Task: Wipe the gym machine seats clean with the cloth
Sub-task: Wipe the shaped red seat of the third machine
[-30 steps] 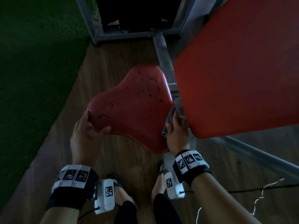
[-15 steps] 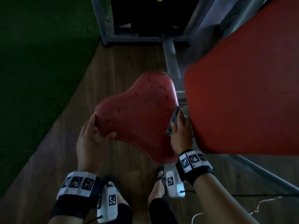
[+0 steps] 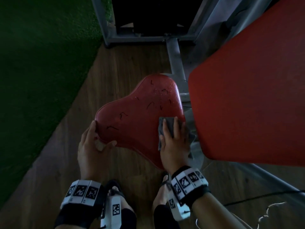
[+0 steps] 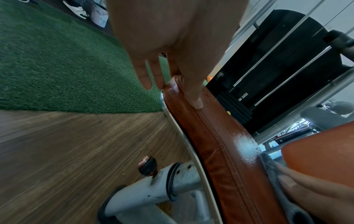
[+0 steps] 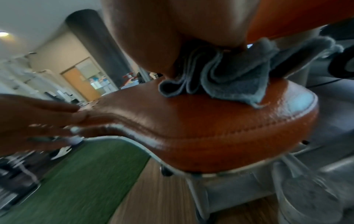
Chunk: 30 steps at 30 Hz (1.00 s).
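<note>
The red heart-shaped seat [image 3: 140, 116] has dark cracks on top and sits in the middle of the head view. My left hand [image 3: 100, 139] grips its near-left edge, with the thumb [image 4: 194, 98] on top and the fingers [image 4: 147, 78] below the rim. My right hand [image 3: 173, 134] lies flat with straight fingers on a grey cloth [image 3: 169, 124] and presses it onto the seat's right side. In the right wrist view the cloth [image 5: 229, 75] bunches under the palm on the seat [image 5: 210, 128]. A large red back pad [image 3: 247, 96] overhangs the seat's right edge.
Green turf [image 3: 41, 80] covers the floor to the left, beside wooden boards [image 3: 115, 71]. A grey frame post [image 3: 176, 60] runs back to the black weight stack [image 3: 151, 14]. Under the seat a knob [image 4: 147, 165] sticks out. My sandalled feet [image 3: 118, 195] stand below, and a cable [image 3: 264, 195] lies at the right.
My right hand has brought the cloth out of the gap beside the seat's right edge and onto the seat top, fingers now flat. The left hand keeps its grip.
</note>
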Each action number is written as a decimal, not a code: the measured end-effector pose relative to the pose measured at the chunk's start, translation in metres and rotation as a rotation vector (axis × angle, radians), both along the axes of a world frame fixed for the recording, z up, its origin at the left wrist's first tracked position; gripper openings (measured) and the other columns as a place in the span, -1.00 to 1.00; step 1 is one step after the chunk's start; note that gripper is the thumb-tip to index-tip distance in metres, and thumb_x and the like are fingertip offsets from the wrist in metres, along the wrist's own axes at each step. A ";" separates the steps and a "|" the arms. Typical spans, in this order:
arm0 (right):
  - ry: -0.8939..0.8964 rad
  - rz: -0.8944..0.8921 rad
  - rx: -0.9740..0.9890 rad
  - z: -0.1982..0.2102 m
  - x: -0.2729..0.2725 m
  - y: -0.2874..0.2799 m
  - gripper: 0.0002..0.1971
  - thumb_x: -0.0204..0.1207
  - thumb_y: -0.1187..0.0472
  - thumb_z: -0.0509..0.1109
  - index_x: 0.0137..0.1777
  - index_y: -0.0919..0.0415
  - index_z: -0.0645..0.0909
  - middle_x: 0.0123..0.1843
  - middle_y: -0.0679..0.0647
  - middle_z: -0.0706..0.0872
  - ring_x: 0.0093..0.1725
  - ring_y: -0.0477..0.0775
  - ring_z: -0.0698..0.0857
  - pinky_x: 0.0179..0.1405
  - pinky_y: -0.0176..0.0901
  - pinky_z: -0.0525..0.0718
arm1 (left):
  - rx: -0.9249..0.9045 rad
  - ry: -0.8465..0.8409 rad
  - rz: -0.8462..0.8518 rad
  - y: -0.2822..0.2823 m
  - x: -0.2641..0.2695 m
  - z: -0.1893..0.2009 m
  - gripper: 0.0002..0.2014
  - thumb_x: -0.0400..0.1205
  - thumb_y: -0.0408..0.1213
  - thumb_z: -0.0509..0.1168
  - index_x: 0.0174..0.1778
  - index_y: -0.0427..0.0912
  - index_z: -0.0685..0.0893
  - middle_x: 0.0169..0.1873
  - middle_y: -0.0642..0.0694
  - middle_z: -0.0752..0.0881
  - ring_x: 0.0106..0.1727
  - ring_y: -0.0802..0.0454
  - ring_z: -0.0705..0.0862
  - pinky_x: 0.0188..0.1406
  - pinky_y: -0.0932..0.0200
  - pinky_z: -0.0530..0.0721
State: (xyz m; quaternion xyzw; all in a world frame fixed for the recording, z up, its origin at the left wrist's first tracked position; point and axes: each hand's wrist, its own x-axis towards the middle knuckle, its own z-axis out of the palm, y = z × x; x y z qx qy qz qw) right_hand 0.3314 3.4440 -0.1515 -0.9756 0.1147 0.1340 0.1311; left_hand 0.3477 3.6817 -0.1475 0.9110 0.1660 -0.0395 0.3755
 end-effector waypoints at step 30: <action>0.137 -0.041 0.034 0.008 0.057 -0.012 -0.44 0.76 -0.02 -0.08 0.72 -0.11 -0.15 0.75 0.13 -0.19 0.69 0.39 -0.14 0.61 0.43 0.04 | -0.025 0.026 0.015 -0.004 0.004 0.008 -0.08 0.37 -0.18 0.63 0.63 -0.01 0.33 0.47 -0.06 0.50 0.43 -0.14 0.53 0.31 -0.19 0.58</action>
